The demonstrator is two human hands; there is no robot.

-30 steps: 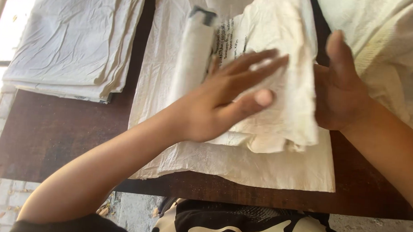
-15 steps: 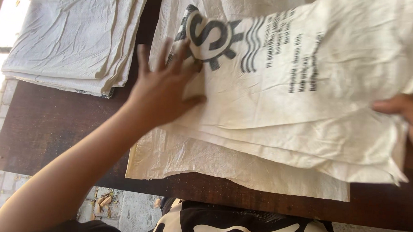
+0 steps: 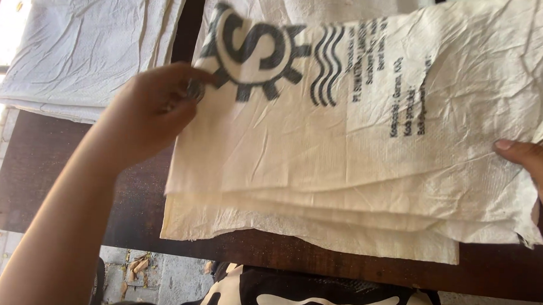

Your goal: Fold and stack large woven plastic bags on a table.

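Sack (image 3: pixel 368 138) now flatter, beside stack (image 3: pixel 83 43)

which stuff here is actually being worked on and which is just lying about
In hand:
printed white sack, gripped at its left edge by the left hand and at its right edge by the right hand
pile of sacks under it

Lying about:
second stack of plain sacks
dark wooden table

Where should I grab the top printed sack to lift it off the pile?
Probably by its two short ends, coming in from the sides. The printed sack lies flat and wide on the pile of sacks, so a middle pinch would only bunch it. The left hand already pinches the left edge by the dark emblem, and the right hand has fingers on the right edge.
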